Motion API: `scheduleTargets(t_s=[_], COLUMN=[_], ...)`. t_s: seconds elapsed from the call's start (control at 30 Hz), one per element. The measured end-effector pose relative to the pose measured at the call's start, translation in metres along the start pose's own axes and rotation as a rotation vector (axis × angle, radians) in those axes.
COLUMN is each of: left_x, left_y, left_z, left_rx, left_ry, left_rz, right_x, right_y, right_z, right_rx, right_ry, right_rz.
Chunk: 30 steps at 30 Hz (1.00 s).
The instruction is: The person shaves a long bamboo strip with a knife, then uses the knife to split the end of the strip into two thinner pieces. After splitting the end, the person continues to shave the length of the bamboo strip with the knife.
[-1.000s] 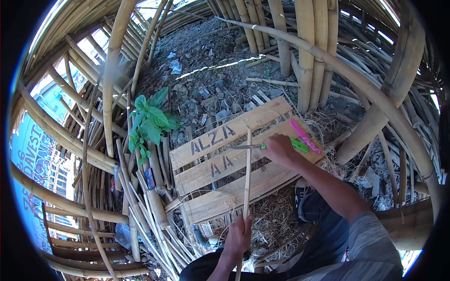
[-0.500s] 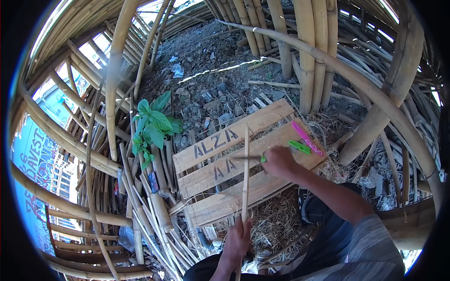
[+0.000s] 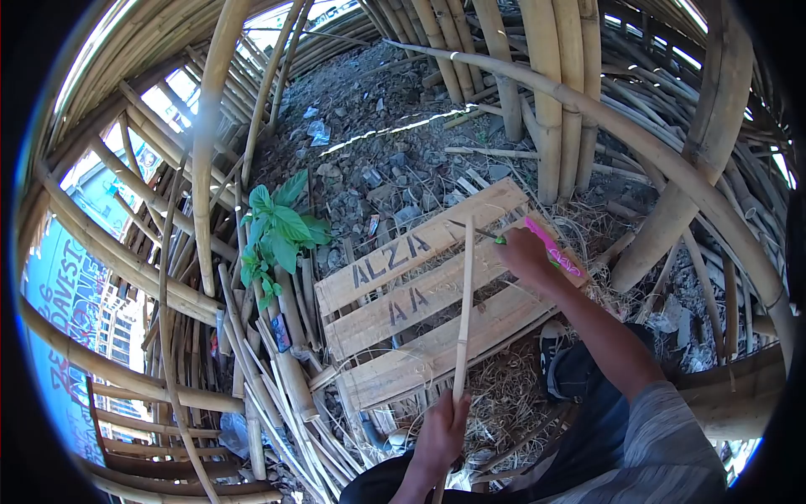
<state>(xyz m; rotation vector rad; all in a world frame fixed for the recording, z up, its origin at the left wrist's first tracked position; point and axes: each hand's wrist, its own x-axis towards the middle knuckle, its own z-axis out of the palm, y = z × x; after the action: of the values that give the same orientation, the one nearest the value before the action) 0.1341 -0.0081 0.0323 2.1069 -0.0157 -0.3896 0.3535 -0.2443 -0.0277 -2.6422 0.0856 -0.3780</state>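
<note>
My left hand is closed around the lower part of a long, thin bamboo strip, which rises nearly upright in front of a wooden slatted crate. My right hand grips a knife by its green handle. The dark blade points left and crosses the strip close to its upper end; whether it touches or cuts in cannot be seen. On the crate's right side, beside my right hand, lies a bright pink object. A green item near it is mostly hidden by the hand.
Split bamboo strips lie left of the crate, near a leafy plant. Thick bamboo poles stand behind, and a long curved pole crosses at right. Rubble ground stretches beyond; straw-like shavings lie below the crate.
My right hand and the knife have moved up and to the right, from partway down the strip to near its top. The strip and my left hand have shifted slightly right.
</note>
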Motion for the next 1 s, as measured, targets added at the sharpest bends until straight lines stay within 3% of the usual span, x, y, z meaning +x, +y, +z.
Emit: scheduleTargets(t_s=[0.1,0.17,0.2,0.27,0.3,0.37,0.5,0.7,1.0], left_x=[0.005,0.006,0.006,0.004,0.002,0.000,0.000,0.001,0.003], left_y=[-0.003,-0.014,-0.018,-0.018,-0.017,-0.016,-0.014,-0.022,-0.029], left_z=[-0.010,-0.015,-0.017,-0.023,-0.026,-0.030,-0.030,-0.027,-0.024], left_rx=[-0.058,-0.079,-0.295,-0.618,-0.610,-0.881,-0.984,-1.188,-1.371], left_ry=[0.056,0.088,0.057,-0.029,-0.033,-0.169,-0.325,-0.477,-0.567], left_rz=[-0.074,-0.021,-0.074,-0.208,-0.206,-0.156,-0.073,-0.101,-0.076], right_x=[0.004,0.002,0.002,-0.006,-0.011,-0.015,-0.011,-0.008,-0.011], right_y=[-0.009,-0.023,-0.024,-0.024,-0.023,-0.019,-0.006,0.005,-0.002], right_z=[-0.028,-0.063,-0.072,-0.087,-0.093,-0.102,-0.104,-0.101,-0.099], right_rx=[0.102,0.183,0.197,0.246,0.289,0.304,0.315,0.269,0.223], right_ry=[-0.050,-0.214,-0.256,-0.167,-0.083,-0.042,-0.008,-0.023,-0.123], right_rz=[0.076,0.086,0.067,0.008,-0.043,-0.068,-0.095,-0.076,-0.023])
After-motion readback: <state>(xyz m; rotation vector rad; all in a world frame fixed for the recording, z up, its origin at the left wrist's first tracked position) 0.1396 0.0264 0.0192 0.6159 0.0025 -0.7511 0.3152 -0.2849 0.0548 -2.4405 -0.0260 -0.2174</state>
